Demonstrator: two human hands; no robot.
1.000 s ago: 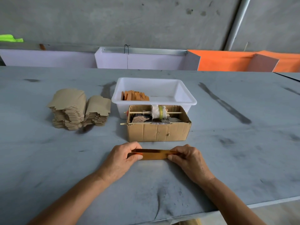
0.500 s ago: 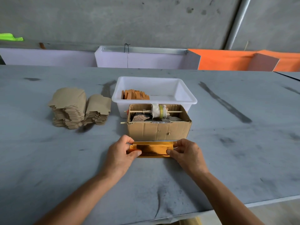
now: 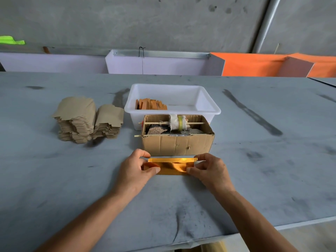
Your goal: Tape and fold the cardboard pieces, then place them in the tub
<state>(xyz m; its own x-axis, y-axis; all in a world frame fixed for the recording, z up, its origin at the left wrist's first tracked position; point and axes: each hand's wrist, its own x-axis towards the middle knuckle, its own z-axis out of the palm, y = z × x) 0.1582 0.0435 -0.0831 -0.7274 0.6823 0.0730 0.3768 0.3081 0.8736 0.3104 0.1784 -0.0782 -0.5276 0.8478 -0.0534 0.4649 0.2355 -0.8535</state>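
A glossy gold cardboard piece (image 3: 171,166), long and rectangular, is pinched at its ends by the left hand (image 3: 135,171) and right hand (image 3: 211,170) on the scuffed grey table (image 3: 72,179).

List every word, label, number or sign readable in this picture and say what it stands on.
None can be read.
Brown corrugated cardboard box: plain front, no print.
White plastic tub: unmarked.
Shiny gold cardboard piece held between left hand and right hand: only glare.
Stack of tan die-cut cardboard blanks: blank.
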